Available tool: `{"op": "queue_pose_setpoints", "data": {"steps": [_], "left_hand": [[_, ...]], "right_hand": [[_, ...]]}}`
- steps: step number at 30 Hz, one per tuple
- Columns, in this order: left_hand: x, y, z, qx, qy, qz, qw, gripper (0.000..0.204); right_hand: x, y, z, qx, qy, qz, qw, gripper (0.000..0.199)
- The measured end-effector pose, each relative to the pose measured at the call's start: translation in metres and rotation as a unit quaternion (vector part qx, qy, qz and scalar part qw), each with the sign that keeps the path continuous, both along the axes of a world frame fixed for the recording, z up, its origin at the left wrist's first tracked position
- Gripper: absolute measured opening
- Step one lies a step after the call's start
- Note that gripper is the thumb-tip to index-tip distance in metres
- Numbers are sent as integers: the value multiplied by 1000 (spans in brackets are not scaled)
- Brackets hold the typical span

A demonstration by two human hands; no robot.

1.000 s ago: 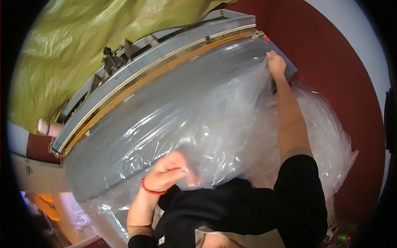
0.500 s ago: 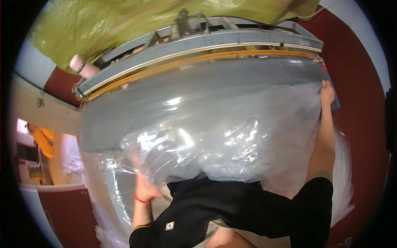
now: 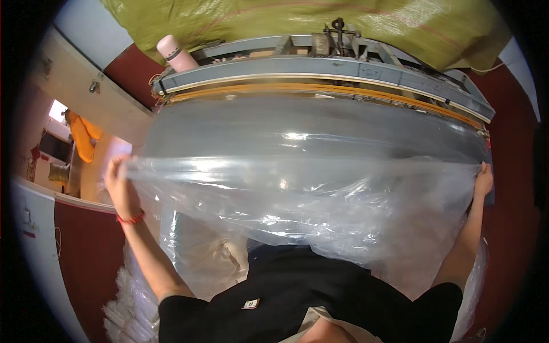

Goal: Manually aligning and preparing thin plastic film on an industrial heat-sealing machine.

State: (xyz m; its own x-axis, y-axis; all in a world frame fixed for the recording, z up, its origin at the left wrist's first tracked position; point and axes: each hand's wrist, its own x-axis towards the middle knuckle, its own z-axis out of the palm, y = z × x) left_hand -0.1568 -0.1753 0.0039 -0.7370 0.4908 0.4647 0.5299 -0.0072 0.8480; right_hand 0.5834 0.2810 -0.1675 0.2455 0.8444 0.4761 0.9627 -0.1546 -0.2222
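A wide sheet of clear plastic film (image 3: 320, 200) is stretched flat between my two hands over a grey table (image 3: 297, 123). My left hand (image 3: 119, 186), with a red band at the wrist, grips the film's left corner out past the table's left end. My right hand (image 3: 484, 178) grips the right corner at the table's right edge. The film's lower part hangs crumpled in front of my black shirt.
A long grey machine bar with an orange strip (image 3: 320, 88) runs along the table's far side. A pink bottle (image 3: 176, 52) stands at its left end. Green-yellow sheeting (image 3: 297, 23) lies behind. A stack of folded clear bags (image 3: 134, 303) sits at lower left.
My left hand has swung out from the middle to the far left, pulling the crumpled film taut and flat. My right hand stays on the right corner. My view has turned to face the machine squarely.
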Motion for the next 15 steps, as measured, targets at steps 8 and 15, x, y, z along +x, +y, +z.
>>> {"op": "queue_pose_setpoints", "data": {"steps": [8, 15], "left_hand": [[2, 90, 26, -171, 630, 33, 756, 41], [-67, 55, -131, -435, 306, -160, 832, 54]], "right_hand": [[4, 1, -2, -2, 1, 15, 1000, 33], [2, 11, -5, -15, 7, 17, 1000, 34]]}}
